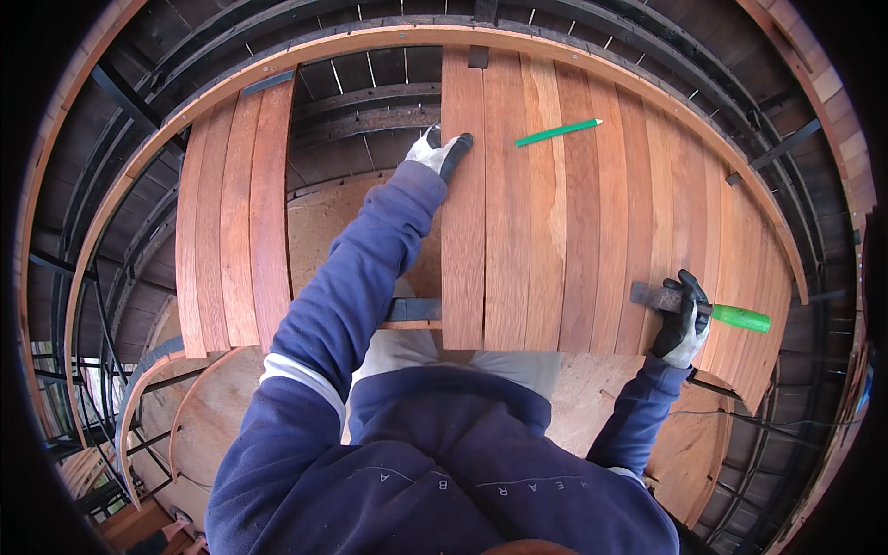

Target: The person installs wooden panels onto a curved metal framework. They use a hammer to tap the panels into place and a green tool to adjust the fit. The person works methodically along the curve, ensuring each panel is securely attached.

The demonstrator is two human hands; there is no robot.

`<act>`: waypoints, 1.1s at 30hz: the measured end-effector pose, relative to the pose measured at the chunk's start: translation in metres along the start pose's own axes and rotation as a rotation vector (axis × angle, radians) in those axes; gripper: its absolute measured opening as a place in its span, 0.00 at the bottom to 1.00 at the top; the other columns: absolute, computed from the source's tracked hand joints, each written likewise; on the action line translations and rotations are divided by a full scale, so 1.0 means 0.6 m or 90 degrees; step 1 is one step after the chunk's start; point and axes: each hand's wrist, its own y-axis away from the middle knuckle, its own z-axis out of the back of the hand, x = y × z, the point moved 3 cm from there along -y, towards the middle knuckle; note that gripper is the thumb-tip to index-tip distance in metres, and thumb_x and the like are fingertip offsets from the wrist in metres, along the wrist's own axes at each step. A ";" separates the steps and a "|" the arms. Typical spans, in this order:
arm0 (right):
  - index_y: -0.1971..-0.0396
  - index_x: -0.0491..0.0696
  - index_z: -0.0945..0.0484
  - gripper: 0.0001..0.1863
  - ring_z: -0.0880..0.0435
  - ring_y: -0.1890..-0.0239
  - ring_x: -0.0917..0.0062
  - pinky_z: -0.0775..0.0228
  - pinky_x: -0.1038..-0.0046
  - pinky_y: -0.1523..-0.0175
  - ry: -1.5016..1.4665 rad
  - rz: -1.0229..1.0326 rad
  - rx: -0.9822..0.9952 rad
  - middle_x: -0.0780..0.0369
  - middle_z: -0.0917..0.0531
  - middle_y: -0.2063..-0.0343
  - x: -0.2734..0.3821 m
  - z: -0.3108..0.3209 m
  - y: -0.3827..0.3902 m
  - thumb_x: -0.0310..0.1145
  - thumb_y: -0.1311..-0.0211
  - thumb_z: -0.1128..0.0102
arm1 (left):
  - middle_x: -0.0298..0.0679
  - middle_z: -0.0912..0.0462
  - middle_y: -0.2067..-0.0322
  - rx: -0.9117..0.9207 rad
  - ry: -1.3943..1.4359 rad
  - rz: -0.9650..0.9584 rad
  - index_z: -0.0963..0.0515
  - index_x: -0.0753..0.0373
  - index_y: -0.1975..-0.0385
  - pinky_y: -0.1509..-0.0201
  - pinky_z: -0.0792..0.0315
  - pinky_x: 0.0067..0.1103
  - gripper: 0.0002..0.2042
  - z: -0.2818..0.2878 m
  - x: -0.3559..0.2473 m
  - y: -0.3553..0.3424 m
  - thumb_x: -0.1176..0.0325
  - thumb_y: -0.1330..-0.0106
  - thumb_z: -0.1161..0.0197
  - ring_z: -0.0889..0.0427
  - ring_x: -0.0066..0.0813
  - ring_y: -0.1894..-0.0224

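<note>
My left hand [439, 151], in a white and dark glove, is closed around the left edge of a reddish wooden plank [463, 231], with some fingers hidden at the edge. This plank borders an open gap in the row of planks. At the right, my gloved right hand [683, 322] is wrapped around a scraper [742, 318] with a green handle. Its broad dark metal blade points left over the planks. On the planks between my hands lies a green pencil [558, 133], aslant.
Several fitted planks [239, 217] stand left of the gap. A curved wooden rail [370, 39] runs along the far side. Through the gap show dark curved slats [370, 106] and a crossbar [413, 311]. A small dark block [478, 57] sits at the held plank's far end.
</note>
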 end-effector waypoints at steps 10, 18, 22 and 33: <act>0.48 0.44 0.23 0.22 0.20 0.59 0.71 0.26 0.67 0.53 0.033 0.005 0.007 0.55 0.17 0.63 -0.009 0.008 -0.002 0.44 0.32 0.46 | 0.44 0.17 0.59 -0.003 0.033 0.006 0.26 0.69 0.50 0.56 0.24 0.25 0.21 -0.005 -0.001 0.003 0.61 0.37 0.35 0.18 0.29 0.62; 0.49 0.44 0.23 0.22 0.20 0.60 0.72 0.27 0.67 0.54 0.064 0.018 -0.001 0.56 0.17 0.64 -0.004 0.004 -0.001 0.45 0.33 0.46 | 0.38 0.17 0.62 -0.023 0.020 0.013 0.24 0.67 0.52 0.57 0.26 0.22 0.21 -0.006 0.000 0.001 0.58 0.37 0.34 0.20 0.24 0.63; 0.50 0.40 0.24 0.22 0.19 0.58 0.70 0.27 0.68 0.52 0.032 0.020 0.002 0.54 0.17 0.62 -0.010 0.009 -0.004 0.43 0.32 0.46 | 0.42 0.17 0.59 -0.013 0.016 0.010 0.26 0.68 0.50 0.56 0.24 0.24 0.22 -0.005 0.003 -0.001 0.58 0.37 0.35 0.19 0.28 0.62; 0.50 0.39 0.25 0.21 0.18 0.62 0.71 0.26 0.70 0.55 -0.005 -0.016 -0.012 0.53 0.17 0.64 0.004 0.001 0.005 0.41 0.32 0.45 | 0.42 0.17 0.60 -0.018 0.088 0.053 0.24 0.68 0.52 0.53 0.27 0.24 0.24 0.000 0.011 -0.014 0.53 0.38 0.35 0.21 0.29 0.61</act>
